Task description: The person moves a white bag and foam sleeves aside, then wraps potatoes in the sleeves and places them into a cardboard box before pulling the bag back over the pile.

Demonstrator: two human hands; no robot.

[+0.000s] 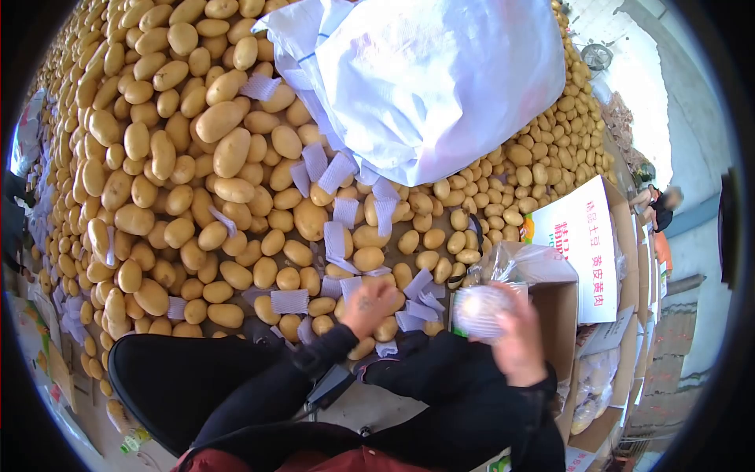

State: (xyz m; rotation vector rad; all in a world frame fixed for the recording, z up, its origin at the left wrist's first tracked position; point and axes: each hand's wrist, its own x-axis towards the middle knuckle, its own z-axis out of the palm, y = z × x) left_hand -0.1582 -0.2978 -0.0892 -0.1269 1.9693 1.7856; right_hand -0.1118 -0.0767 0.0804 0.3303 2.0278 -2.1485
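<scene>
White sack (440,86) atop potatoes (232,153), carton (554,315) beside right hand (519,342)

The potatoes (232,152) have smooth skins that look dull. The little nets (289,302) look like soft, bumpy foam, and so does the cover on the wrapped round thing (481,313). The big white sack (440,86) looks like creased, slightly shiny plastic. The box (554,318) is matt brown cardboard. The clear wrap (503,264) is glossy, crinkly plastic.
</scene>
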